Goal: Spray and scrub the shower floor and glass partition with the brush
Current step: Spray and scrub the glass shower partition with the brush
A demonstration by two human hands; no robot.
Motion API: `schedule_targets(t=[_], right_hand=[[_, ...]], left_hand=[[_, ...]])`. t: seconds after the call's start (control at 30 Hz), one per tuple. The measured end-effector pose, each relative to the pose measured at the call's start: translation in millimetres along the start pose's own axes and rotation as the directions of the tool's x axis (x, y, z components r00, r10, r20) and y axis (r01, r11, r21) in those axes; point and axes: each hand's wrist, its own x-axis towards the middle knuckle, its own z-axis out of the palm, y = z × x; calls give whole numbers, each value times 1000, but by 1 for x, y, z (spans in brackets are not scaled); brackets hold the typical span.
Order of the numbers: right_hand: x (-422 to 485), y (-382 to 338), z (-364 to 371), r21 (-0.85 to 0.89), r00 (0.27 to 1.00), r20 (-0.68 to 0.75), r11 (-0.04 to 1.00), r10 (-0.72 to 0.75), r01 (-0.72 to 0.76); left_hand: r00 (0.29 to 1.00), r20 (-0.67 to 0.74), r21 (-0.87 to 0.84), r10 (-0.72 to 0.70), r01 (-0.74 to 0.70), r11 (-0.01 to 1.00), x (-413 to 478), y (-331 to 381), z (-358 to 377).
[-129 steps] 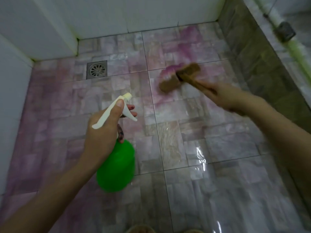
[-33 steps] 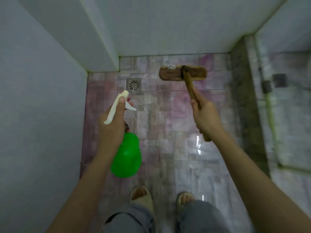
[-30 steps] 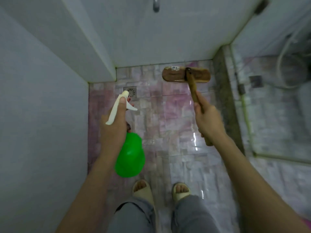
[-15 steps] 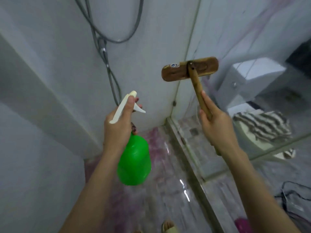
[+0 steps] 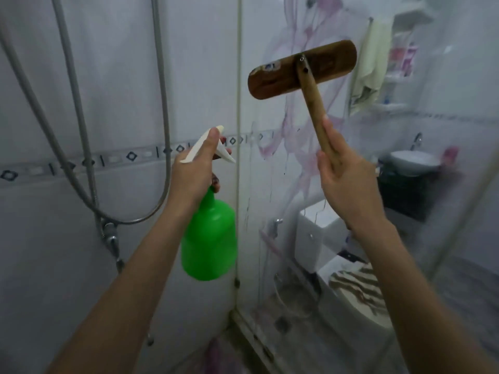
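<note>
The right hand [image 5: 344, 182] grips the brown wooden long-handled brush [image 5: 302, 70] raised at the pink-streaked glass partition [image 5: 283, 147]; the left hand [image 5: 195, 171] clasps the green plastic spray bottle [image 5: 209, 238].

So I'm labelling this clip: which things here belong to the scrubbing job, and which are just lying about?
For the job: brush, held by the right hand; green spray bottle, held by the left hand; glass partition, streaked pink.
Just there: shower hose; toilet; striped cloth; sink; hanging towel.
</note>
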Motion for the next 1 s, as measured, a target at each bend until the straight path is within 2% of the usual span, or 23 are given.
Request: schedule_targets(t=[0.13, 0.3, 0.4, 0.57, 0.7, 0.87, 1.0], right_hand=[[42, 13, 12, -34, 995, -98, 999, -31, 28], [93, 16, 20, -95, 965, -237, 991, -113, 93], [121, 12, 19, -158, 950, -283, 984, -130, 87], [155, 6, 19, -313, 934, -332, 950, -130, 21], [168, 4, 18, -441, 923, -375, 893, -90, -92], [183, 0, 23, -556, 897, -435, 807, -79, -198], [188, -1, 33, -604, 874, -476, 758, -96, -246]], left_hand=[[995, 66, -27, 73, -71, 997, 58, 3, 30], [974, 48, -23, 223, -222, 975, 127, 17, 55], [966, 69, -46, 248, -246, 968, 167, 24, 68], [947, 181, -212, 266, -227, 950, 232, 35, 91], [906, 295, -298, 304, -215, 930, 272, 47, 110], [856, 389, -366, 340, -195, 910, 313, 44, 127], [795, 440, -392, 417, -248, 886, 329, 42, 135]])
